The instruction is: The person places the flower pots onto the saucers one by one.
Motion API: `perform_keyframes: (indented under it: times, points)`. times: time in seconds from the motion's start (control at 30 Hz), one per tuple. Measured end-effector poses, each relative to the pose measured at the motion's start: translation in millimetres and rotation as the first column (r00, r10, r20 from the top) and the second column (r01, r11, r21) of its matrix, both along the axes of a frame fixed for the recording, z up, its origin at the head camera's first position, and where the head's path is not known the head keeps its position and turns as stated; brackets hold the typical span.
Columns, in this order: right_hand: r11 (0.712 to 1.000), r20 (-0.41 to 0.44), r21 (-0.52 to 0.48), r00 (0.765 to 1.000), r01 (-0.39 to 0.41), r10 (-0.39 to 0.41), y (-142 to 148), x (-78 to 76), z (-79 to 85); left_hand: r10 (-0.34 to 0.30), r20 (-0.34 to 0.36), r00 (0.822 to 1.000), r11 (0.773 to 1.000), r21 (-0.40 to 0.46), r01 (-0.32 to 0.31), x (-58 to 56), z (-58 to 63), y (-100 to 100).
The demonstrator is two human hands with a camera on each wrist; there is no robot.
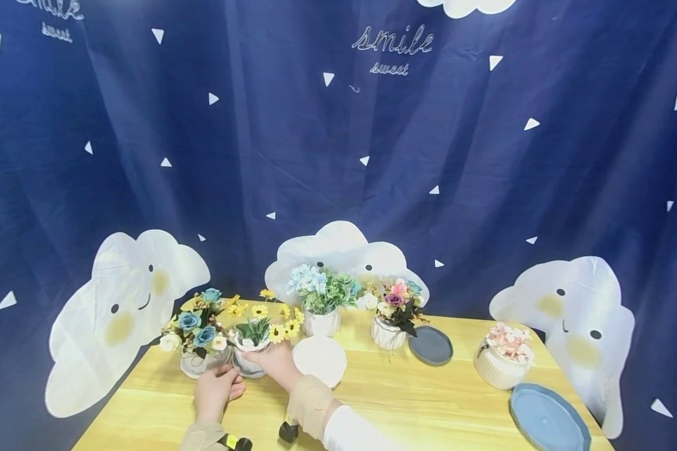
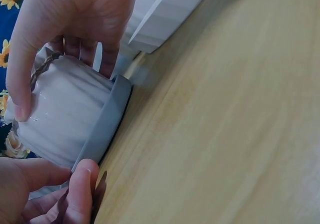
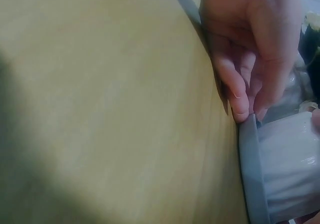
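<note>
A white pot with yellow daisy-like flowers stands on a grey saucer at the table's left side. From above, my right hand grips this pot, its thumb on one side and fingers on the other in the left wrist view. My left hand is at the near left edge of the saucer. Its thumb and fingertips pinch the raised rim, as the right wrist view shows close up. Just left of that pot is another white pot with blue and cream roses.
A white round plate lies right of my right hand, before a pot of pale blue flowers. Further right are a pot of mixed flowers, a dark saucer, a ribbed pink-flowered pot and a blue tray by the edge.
</note>
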State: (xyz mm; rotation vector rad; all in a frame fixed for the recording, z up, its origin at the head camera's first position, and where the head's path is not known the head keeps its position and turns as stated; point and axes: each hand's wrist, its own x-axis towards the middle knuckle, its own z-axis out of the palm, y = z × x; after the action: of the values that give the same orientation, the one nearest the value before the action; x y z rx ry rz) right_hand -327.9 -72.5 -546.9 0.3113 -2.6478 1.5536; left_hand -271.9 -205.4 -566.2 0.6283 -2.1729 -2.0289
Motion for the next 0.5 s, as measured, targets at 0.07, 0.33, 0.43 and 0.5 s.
perform_keyframes:
  times: [0.07,0.33,0.43,0.5]
  points:
    - [1.000,0.003,-0.020,1.000,-0.008,0.008,0.1,0.8,0.4,0.002,-0.003,1.000,1.000,0.004,-0.002,0.4,-0.3,0.0]
    - [0.998,0.025,-0.065,0.999,-0.023,0.025,3.0,3.1,3.7,0.004,-0.013,1.000,1.000,0.004,-0.004,-0.3,-3.3,0.5]
    - [0.998,0.053,-0.065,0.998,-0.025,0.029,4.5,3.4,4.1,0.009,-0.005,1.000,1.000,0.000,-0.009,-0.6,-3.6,0.1]
    - [0.994,0.060,-0.099,0.997,-0.043,0.049,5.3,2.8,4.3,0.008,-0.003,1.000,1.000,-0.003,-0.008,-0.9,-3.8,-0.3]
